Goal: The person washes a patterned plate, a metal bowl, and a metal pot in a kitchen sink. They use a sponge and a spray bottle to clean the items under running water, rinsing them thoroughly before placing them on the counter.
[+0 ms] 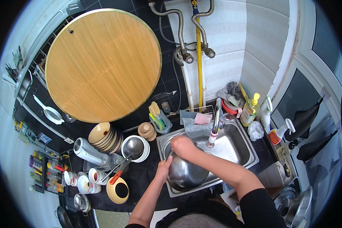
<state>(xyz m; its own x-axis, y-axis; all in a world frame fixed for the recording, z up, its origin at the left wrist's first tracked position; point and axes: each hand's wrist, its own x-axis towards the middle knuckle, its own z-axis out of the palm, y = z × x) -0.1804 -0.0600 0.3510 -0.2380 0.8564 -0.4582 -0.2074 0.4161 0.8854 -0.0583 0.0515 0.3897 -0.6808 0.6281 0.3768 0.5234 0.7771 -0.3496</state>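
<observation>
A shiny steel bowl [189, 174] is tilted over the left part of the steel sink [175, 193], with its rounded side showing. My left hand [164, 168] grips the bowl's left edge, thumb pointing up along it. My right hand [183, 146] is closed at the far edge of the bowl, with the forearm crossing above it. What the right fingers hold, if anything, is hidden. Just right of that hand the faucet [216, 122] stands over the sink.
Stacked bowls [102, 135], white bowls with a ladle [135, 147], cups [96, 176] and an orange-handled pan [117, 190] crowd the left counter. Soap bottle [250, 110] and spray bottles [280, 131] stand right of the sink. A round wooden board [104, 64] leans behind.
</observation>
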